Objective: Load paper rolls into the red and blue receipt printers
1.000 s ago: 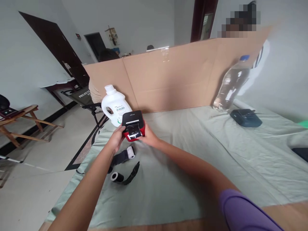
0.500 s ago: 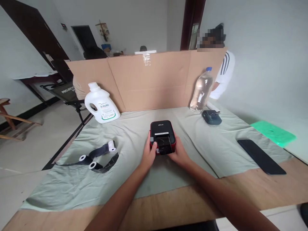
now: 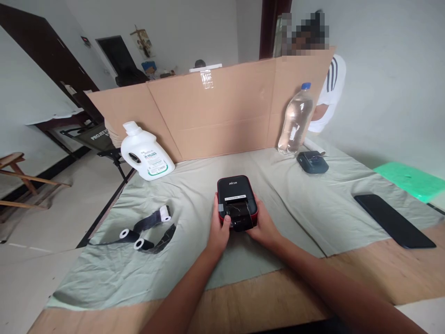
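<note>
A small black and red label printer (image 3: pixel 233 188) is held between both my hands over the middle of the cloth. Dark glossy paper curls out of the slot at its near end. My left hand (image 3: pixel 219 229) grips the left side, its thumb lying along the front corner. On the opposite side my right hand (image 3: pixel 266 225) is closed around the edge, with most of its fingers hidden underneath. Whether the printer touches the cloth, I cannot tell. To the left lie several small paper rolls (image 3: pixel 144 244) with dark strips unwound from them.
A cardboard panel (image 3: pixel 222 111) stands along the back. In front of it are a white detergent jug (image 3: pixel 149 153) and a clear bottle (image 3: pixel 295 120). Rightward lie a dark device (image 3: pixel 313 163), a black phone-like slab (image 3: pixel 392 220) and a green plastic stool (image 3: pixel 410 178). A person's white sleeve (image 3: pixel 333 88) shows behind.
The view has tilted and shifted slightly. The printer appears a little larger and nearer, its top facing me more. Both hands keep their hold on it.
</note>
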### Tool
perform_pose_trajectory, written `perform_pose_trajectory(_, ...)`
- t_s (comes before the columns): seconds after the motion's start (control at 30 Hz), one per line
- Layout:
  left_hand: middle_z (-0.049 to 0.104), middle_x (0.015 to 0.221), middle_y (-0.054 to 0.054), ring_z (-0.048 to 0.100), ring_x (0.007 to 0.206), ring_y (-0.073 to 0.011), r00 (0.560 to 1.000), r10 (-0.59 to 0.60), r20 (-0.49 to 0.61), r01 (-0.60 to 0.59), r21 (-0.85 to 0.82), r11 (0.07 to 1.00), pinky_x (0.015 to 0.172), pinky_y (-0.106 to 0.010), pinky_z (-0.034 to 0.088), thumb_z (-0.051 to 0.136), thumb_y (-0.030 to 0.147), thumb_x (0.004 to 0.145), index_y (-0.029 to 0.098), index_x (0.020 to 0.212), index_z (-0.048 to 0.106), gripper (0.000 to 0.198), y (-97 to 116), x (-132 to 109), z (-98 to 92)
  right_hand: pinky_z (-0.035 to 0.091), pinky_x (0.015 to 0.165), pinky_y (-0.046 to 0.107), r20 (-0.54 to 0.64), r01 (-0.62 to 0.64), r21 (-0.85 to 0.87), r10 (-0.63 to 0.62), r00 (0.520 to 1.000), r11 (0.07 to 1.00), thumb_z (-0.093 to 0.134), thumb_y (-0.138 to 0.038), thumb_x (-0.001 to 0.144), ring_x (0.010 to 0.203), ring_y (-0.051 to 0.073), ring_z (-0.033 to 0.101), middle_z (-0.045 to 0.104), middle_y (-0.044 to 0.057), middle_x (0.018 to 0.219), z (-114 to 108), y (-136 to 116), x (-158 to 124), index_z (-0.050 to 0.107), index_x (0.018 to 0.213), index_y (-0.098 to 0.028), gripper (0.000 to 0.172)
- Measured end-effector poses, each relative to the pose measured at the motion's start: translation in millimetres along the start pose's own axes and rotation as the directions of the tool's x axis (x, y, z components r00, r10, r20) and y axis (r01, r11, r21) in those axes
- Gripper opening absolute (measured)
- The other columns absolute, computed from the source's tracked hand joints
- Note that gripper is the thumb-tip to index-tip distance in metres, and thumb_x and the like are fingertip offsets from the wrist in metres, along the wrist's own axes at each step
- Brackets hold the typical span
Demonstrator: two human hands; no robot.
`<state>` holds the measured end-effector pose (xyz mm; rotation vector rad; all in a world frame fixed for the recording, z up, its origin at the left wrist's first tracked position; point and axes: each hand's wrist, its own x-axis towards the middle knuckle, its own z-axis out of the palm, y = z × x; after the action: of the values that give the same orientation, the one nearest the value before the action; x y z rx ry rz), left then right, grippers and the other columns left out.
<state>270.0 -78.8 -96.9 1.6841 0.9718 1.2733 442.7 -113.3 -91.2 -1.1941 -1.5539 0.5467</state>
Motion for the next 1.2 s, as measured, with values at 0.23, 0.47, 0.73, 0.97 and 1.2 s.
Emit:
perform_pose_trajectory(0.23,0.042,0.155,-0.011,0.037,0.146,-0.025,0.99,0.085,-0.113,-0.089,-0.03,0.996,0.121,-0.045,0.029,0.039,0.046,0.102,0.022,0.131,0.054,0.04,3.9,2.6,-7.9,0.034,0.116,0.06,-0.007,0.027,-0.144,-0.028,1.0,0.989,0.078,-0.038,0.072,0.141,0.043,0.039,0.035,0.011,0.158,-2.3,6.5,-0.2,-0.001,0.157,-0.04,0.116)
perform_pose_trajectory(0.47,0.053,0.134,-0.011,0.048,0.133,-0.026,0.976,0.119,-0.18,-0.112,0.049,0.992,0.113,-0.044,0.038,0.044,0.046,0.099,0.019,0.083,0.059,0.035,-3.6,16.0,-18.3,0.041,0.113,0.054,-0.011,0.031,-0.099,-0.032,0.999,0.995,0.08,-0.036,0.068,0.135,0.04,0.048,0.041,0.01,0.151,-6.6,7.7,4.0,0.01,0.155,-0.045,0.112)
perform_pose_trajectory(0.73,0.052,0.129,-0.011,0.051,0.127,-0.0249,0.97,0.184,-0.159,-0.171,0.093,0.981,0.112,-0.043,0.039,0.042,0.05,0.099,0.02,0.087,0.061,0.038,-11.5,18.8,-19.8,0.028,0.121,0.053,0.112,-0.002,0.048,-0.003,0.994,0.999,0.075,-0.03,0.074,0.149,0.033,0.031,0.029,0.007,0.163,-21.7,5.9,11.3,0.014,0.158,-0.038,0.104)
perform_pose_trajectory(0.97,0.061,0.121,-0.011,0.054,0.119,-0.0244,0.958,0.266,-0.109,-0.246,0.173,0.954,0.106,-0.045,0.041,0.043,0.04,0.099,0.022,0.097,0.061,0.026,-8.4,15.9,-21.9,0.039,0.113,0.048,0.172,-0.156,0.166,0.127,0.977,0.974,0.041,-0.032,0.091,0.144,0.024,0.042,0.041,0.0,0.158,-50.2,6.4,41.9,0.042,0.151,-0.032,0.06)
perform_pose_trajectory(1.2,0.07,0.114,-0.008,0.055,0.113,-0.0234,0.964,0.254,-0.084,-0.247,0.081,0.966,0.1,-0.043,0.043,0.046,0.032,0.098,0.022,0.097,0.059,0.016,-0.8,17.7,-21.9,0.052,0.092,0.037,0.282,-0.008,-0.285,0.092,0.955,0.959,0.047,-0.021,0.088,0.095,0.022,0.071,0.078,0.006,0.101,-38.1,-23.4,118.5,0.075,0.11,-0.02,0.036)
